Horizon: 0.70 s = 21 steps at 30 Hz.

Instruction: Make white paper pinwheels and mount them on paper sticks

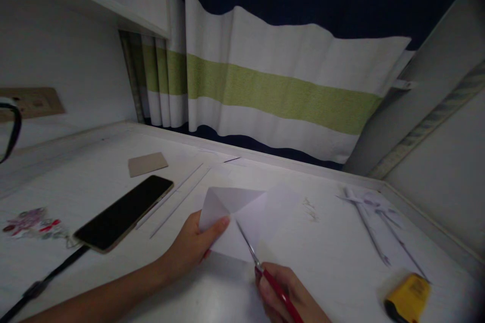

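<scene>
Creased white paper (253, 214) is raised over the table in front of me. My left hand (195, 242) pinches its left side, thumb on top and fingers underneath. Fold lines run across the sheet and meet near the thumb tip. My right hand (280, 287) is closed around the red handles of a pair of scissors (248, 245). The slim metal blades point up and left along the paper, their tip close to my left thumb. I cannot tell whether the blades have paper between them.
A black phone (125, 214) with a strap, a beaded charm (34, 223) and a beige card (147, 164) lie on the left. Thin white sticks (180, 199) rest beside the phone. At right are a folded white paper piece with sticks (373, 204) and a yellow object (409, 295).
</scene>
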Tool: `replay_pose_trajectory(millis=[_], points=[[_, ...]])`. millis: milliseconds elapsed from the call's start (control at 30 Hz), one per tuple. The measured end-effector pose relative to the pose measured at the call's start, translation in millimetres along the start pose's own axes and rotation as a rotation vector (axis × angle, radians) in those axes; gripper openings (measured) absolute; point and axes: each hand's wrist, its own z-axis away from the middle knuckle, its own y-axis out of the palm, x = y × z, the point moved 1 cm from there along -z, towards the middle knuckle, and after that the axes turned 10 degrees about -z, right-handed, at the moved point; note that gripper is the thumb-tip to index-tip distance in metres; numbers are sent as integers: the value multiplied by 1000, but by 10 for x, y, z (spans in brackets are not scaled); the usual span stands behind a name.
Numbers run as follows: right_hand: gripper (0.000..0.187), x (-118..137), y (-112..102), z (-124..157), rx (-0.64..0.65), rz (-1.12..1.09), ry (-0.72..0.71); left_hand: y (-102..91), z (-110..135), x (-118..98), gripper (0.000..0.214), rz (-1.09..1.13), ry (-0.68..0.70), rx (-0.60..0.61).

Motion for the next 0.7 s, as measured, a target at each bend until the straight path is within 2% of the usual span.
replay_pose_trajectory(millis=[200, 367, 533, 633, 700], points=[[55, 67, 31, -48, 8, 41, 18, 0, -4, 35, 35, -2, -16, -19], [53, -6, 5, -73, 34, 21, -1, -11, -9, 37, 34, -39, 11, -13], [53, -32, -44, -84, -2, 72, -21, -11, -6, 27, 34, -53, 8, -3], [52, -19, -22, -55, 35, 110, -16, -8, -2, 44, 34, -35, 4, 0], [53, -47, -6, -42, 2, 110, -35, -9, -2, 49, 33, -5, -6, -1]])
